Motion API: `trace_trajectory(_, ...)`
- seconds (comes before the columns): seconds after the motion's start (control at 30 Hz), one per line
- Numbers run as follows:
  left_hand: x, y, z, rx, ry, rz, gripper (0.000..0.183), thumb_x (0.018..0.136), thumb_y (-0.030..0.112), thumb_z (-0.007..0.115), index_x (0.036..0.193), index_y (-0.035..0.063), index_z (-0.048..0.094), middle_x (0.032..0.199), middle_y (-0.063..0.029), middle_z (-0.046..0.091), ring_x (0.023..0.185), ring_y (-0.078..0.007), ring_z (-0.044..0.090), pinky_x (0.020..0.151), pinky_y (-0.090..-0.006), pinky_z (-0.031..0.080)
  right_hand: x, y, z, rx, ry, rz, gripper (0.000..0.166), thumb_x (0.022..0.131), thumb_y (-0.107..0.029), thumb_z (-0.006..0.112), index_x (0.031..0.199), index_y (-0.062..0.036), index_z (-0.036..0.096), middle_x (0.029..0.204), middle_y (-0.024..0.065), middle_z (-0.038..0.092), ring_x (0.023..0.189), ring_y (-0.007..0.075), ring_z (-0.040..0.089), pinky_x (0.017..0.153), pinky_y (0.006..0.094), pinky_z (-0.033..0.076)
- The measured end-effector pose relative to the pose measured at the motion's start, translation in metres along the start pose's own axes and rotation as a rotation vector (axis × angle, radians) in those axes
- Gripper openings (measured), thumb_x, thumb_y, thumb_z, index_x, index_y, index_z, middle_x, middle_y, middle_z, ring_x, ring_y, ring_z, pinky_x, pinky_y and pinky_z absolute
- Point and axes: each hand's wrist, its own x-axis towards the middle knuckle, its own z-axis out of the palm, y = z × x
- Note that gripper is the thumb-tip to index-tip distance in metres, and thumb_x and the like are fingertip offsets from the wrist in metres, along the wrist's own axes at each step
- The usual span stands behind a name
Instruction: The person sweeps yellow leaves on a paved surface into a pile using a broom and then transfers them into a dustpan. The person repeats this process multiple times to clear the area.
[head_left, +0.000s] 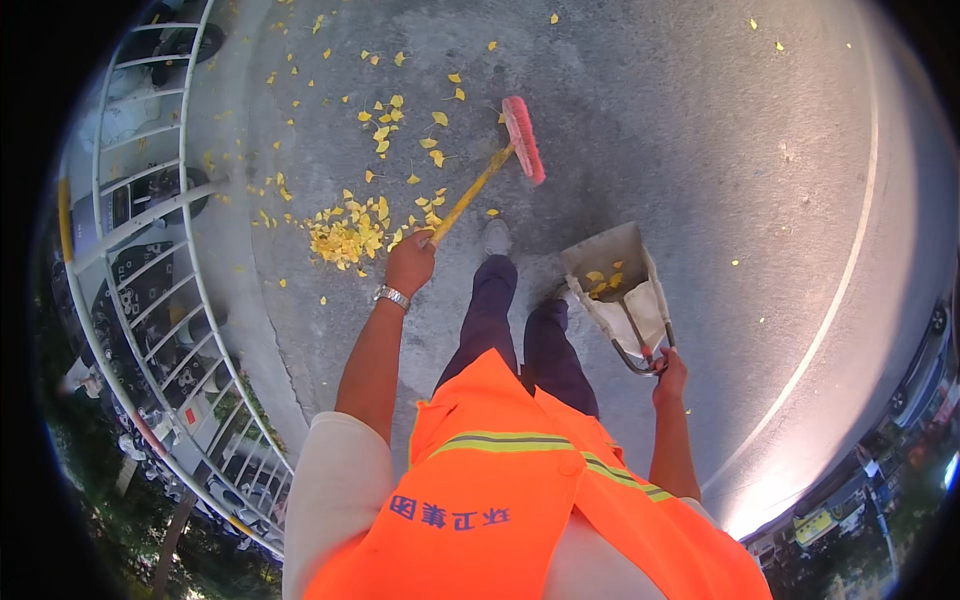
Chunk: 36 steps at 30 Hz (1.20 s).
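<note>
My left hand (410, 262), below a wristwatch (392, 298), grips the yellow handle of a push broom (474, 196). The broom's head with pink bristles (529, 142) is over the asphalt ahead of my feet. A dense heap of yellow ginkgo leaves (347, 231) lies on the ground just left of that hand, and loose leaves (388, 120) are scattered farther ahead. On the right, my right hand (670, 375) is closed on the dark metal handle of a long-mouthed dustpan (604, 255). Several yellow leaves (606, 277) lie inside the pan.
A white metal railing (191, 247) curves along the left, with parked two-wheelers (142, 285) behind it. A white painted line (847, 281) runs down the road on the right. Parked cars (919, 367) stand at the far right edge. My shoe (496, 238) is beside the broom handle.
</note>
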Motion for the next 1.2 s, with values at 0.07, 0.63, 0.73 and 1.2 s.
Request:
trace_trajectory(0.07,0.002,-0.014,0.006,0.051,-0.001,0.006,0.032,0.087,0.026,0.062,0.114,0.0092,0.067,0.101,-0.0204,0.069,0.094,-0.0367,0.065,0.079,-0.0433,0.052,-0.004,-0.007,0.000,-0.029,0.022,-0.005,0.037,0.100,-0.031,0.050,0.099,0.0047,0.061,0.060,0.0011,0.047,0.059,0.0136,0.048,0.061,0.0281,0.040)
trace_trajectory(0.63,-0.052,-0.112,-0.081,0.096,0.274,-0.298,0.034,0.087,0.029,0.060,0.110,0.0052,0.067,0.095,-0.0219,0.069,0.091,-0.0383,0.067,0.079,-0.0462,0.052,0.020,-0.090,-0.008,-0.076,0.137,-0.078,0.035,0.097,-0.030,0.052,0.093,0.0044,0.059,0.058,0.0019,0.045,0.053,0.0159,0.048,0.053,0.0307,0.041)
trace_trajectory(0.73,-0.088,-0.087,-0.054,0.058,0.236,-0.385,0.032,0.087,0.031,0.061,0.105,0.0057,0.068,0.094,-0.0216,0.069,0.089,-0.0394,0.067,0.078,-0.0475,0.053,0.030,-0.109,-0.015,-0.036,0.137,-0.090,0.035,0.098,-0.029,0.050,0.093,0.0045,0.059,0.059,0.0017,0.045,0.053,0.0160,0.048,0.054,0.0305,0.042)
trace_trajectory(1.2,-0.172,-0.012,0.074,-0.666,0.129,-0.887,0.033,0.087,0.021,0.056,0.086,-0.0124,0.059,0.068,-0.0243,0.064,0.052,-0.0329,0.064,0.047,-0.0447,0.048,0.144,-0.223,-0.004,0.053,-0.059,-0.055,0.025,0.096,-0.023,0.051,0.092,0.0013,0.058,0.065,0.0010,0.048,0.062,0.0168,0.052,0.061,0.0315,0.046)
